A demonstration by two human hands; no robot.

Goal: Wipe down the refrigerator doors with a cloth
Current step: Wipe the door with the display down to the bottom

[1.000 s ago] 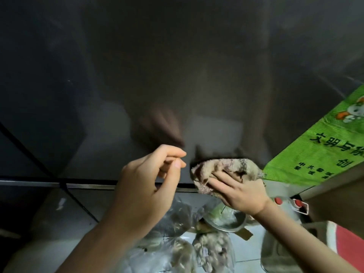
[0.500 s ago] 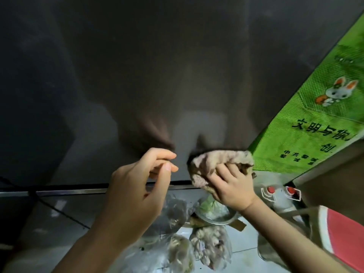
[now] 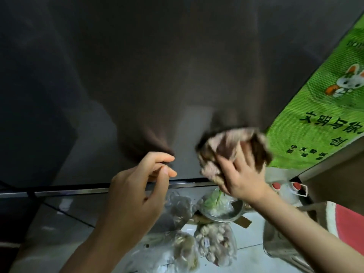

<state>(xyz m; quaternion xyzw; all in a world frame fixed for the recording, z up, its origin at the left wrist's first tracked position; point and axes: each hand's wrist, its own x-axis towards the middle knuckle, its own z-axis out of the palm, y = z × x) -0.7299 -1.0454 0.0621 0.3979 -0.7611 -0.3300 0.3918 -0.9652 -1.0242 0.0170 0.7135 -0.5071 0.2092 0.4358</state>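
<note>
Wipe under way on refrigerator door [image 3: 157,75].
Right hand [image 3: 244,178] pressed cloth [image 3: 226,146] on door, fingers spread; left hand [image 3: 137,190] beside it, loosely curled, empty. Best: even pressure, overlapping strokes.

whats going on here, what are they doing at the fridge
A person is wiping the dark refrigerator door. The right hand presses a bunched cloth against it, low down near its bottom edge. The left hand is raised beside it, fingers loosely curled, holding nothing. Bags of food and a metal bowl sit on the floor below.
</note>
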